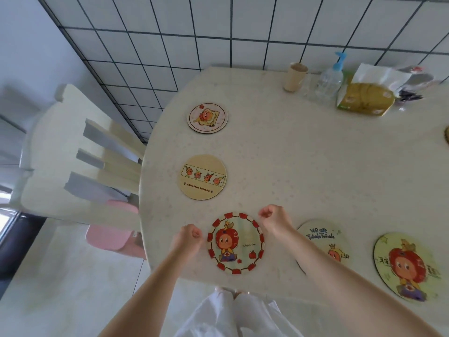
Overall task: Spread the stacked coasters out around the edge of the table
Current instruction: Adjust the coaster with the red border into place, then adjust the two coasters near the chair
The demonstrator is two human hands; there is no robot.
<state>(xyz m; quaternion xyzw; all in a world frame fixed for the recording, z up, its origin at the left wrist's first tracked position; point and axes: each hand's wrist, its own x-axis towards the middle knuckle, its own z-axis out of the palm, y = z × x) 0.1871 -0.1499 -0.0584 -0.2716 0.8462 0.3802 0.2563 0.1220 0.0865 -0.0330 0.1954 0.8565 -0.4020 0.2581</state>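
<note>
Round cartoon coasters lie flat along the rim of the pale table (303, 161). A red-bordered coaster (237, 243) sits at the near edge between my hands. My left hand (188, 237) is curled shut just left of its rim, my right hand (274, 218) is curled shut at its upper right rim; neither holds anything. A tan coaster (203, 176) and a small pinkish coaster (207, 117) lie farther along the left edge. To the right lie a "we are" coaster (323, 237), partly under my right forearm, and a yellow-green coaster (408, 266).
At the table's far side stand a beige cup (295, 77), a clear pump bottle with a blue top (331, 79) and a gold tissue box (366, 98). A cream chair (80, 152) and a pink stool (114, 229) stand left of the table. Another coaster's edge (447, 135) shows at far right.
</note>
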